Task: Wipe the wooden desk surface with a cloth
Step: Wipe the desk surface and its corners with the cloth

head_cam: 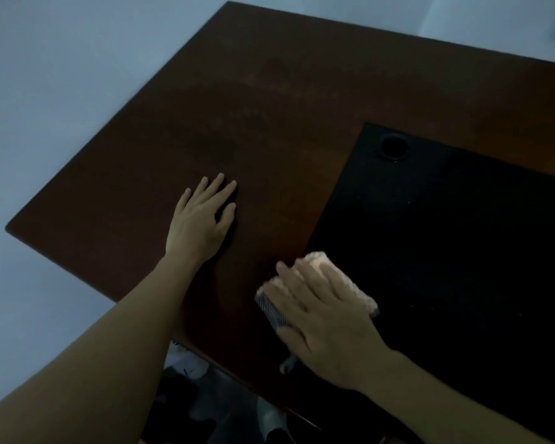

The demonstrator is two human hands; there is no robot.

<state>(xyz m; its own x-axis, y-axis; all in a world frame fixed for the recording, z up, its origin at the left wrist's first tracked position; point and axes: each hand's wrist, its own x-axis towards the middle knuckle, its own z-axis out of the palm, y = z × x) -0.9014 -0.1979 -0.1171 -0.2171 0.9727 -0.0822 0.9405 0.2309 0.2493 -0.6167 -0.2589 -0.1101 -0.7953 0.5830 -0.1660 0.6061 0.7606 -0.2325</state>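
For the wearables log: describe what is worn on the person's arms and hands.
Nothing is worn that shows. The left hand and right hand are bare, with no gloves, and no rings or watch can be made out in the dim light. Both forearms are bare as far as the picture's edge; no sleeve shows.

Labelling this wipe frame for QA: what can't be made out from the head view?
- Cloth: mostly covered by the right hand; its full shape and folds are hidden.
- Desk: right side cut off by the frame edge; dim light hides dust or streaks.
- Black panel: too dark to tell its material.
- Under the desk edge: pale shapes, dark and blurred, unidentifiable.
- Left hand: lies flat; pressure unknowable.
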